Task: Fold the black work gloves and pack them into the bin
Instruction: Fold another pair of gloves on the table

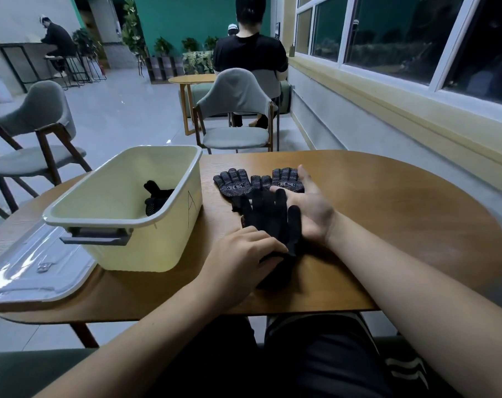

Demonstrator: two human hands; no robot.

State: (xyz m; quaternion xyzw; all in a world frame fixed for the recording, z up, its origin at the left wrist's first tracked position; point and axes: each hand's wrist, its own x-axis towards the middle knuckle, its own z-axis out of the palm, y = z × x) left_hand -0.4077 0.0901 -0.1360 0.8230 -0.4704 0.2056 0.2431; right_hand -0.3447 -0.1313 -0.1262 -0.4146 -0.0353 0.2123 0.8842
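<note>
Head view: the left hand [244, 254] grips the cuff of a black glove [269, 216] lying on the table [387, 225] beside the bin [146, 248]. The right hand [310, 208] lies flat, fingers straight, against the glove's fingers. Folding seems barely started; next, probably, the glove's fingers must be turned over toward the cuff.

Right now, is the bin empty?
No: a black glove lies inside the cream bin.
</note>
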